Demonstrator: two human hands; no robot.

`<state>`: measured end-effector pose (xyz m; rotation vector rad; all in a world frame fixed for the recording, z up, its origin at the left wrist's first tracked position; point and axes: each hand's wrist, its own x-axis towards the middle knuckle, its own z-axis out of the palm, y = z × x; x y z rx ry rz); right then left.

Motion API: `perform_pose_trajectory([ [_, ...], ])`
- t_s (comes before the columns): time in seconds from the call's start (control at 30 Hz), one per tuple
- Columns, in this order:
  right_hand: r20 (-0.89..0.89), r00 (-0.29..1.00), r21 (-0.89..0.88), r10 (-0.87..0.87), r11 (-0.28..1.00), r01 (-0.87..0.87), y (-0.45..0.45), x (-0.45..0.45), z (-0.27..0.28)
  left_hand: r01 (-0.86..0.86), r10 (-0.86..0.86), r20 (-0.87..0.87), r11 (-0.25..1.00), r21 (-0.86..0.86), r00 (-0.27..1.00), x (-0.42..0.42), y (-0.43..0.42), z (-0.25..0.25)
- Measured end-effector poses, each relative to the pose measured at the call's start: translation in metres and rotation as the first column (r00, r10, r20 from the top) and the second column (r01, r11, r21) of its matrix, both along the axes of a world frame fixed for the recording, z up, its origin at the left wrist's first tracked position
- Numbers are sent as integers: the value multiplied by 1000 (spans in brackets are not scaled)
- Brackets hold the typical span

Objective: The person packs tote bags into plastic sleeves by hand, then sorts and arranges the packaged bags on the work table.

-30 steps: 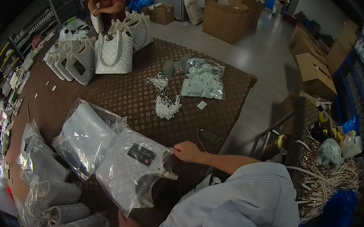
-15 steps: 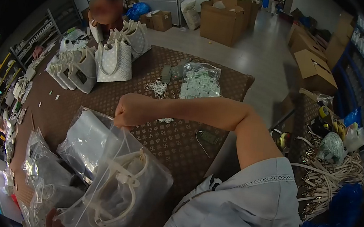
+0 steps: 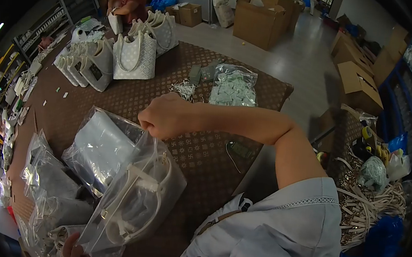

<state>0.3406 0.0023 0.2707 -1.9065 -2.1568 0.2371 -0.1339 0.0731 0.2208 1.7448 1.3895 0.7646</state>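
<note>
A white handbag (image 3: 160, 201) with looped handles sits inside a clear plastic bag (image 3: 122, 185) in front of me. My right hand (image 3: 161, 116) is closed in a pinch on the plastic bag's upper far corner, arm stretched across the table. At the bottom, my left hand (image 3: 76, 253) shows only its fingers, closed on the near corner of the same plastic; the rest is out of frame. Left of the handbag lies a pale flat item (image 3: 102, 140) in clear plastic. More plastic-wrapped grey bags (image 3: 52, 180) are heaped beside it, near my left hand.
Finished-looking white handbags (image 3: 135, 58) stand at the table's far side, near a person (image 3: 134, 3). A packet of pale green sachets (image 3: 234, 86), white strings (image 3: 184, 90) and a dark tag (image 3: 239, 149) lie beyond my right arm. Straps (image 3: 368, 206) are piled at right; cartons (image 3: 259, 24) stand behind.
My view has shifted slightly. The plastic bag is stretched more tautly between my hands, and its edge sits higher around the handbag. More of my left fingers shows.
</note>
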Motion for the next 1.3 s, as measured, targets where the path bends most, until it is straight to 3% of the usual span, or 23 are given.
perform_pose_trajectory([
  [0.07,-230,963,252,137,965,-77,-12,-7,2,-2,0,-19,997,-82,1000,-4,0,4],
  [0.1,-228,963,250,145,964,-86,-15,-13,3,-6,3,-19,993,-121,1000,-3,0,4],
  [0.17,-10,807,534,590,686,-494,-24,-25,-1,-3,-4,-30,979,-204,1000,0,-1,7],
  [0.2,-20,808,534,590,689,-490,-21,-23,-9,0,-10,-40,969,-246,999,1,-2,10],
  [0.27,255,848,302,465,795,-527,-10,-22,-32,-30,7,-78,953,-301,997,6,-15,23],
  [0.33,266,862,178,431,857,-484,-5,-14,-23,-140,82,-200,945,-295,976,38,-31,50],
  [0.4,100,883,236,459,851,-469,-8,-6,-8,-131,207,-435,971,198,876,44,-46,51],
  [0.47,128,876,198,466,853,-483,-13,-5,-3,281,137,-582,774,568,801,52,-66,64],
  [0.53,127,878,161,462,863,-478,-10,-1,-8,508,-159,-627,748,427,762,84,-85,82],
  [0.57,105,850,151,516,836,-527,-5,3,-10,496,-106,-675,762,417,730,96,-87,79],
  [0.7,165,874,178,457,858,-482,4,9,-6,424,-9,-764,836,349,645,84,-72,60],
  [0.83,153,878,179,454,861,-476,7,13,-5,442,-9,-736,805,397,677,77,-74,65],
  [0.93,159,854,225,495,824,-519,10,17,-12,488,-140,-677,797,356,723,79,-85,77],
  [1.07,190,827,205,529,803,-560,9,16,-16,467,-210,-703,862,194,680,73,-91,73],
  [1.23,190,843,180,503,827,-533,9,15,-14,623,-325,-627,706,337,708,156,-30,69],
  [1.3,316,795,171,519,793,-585,6,10,-8,618,-314,-633,710,338,707,162,-30,74],
])
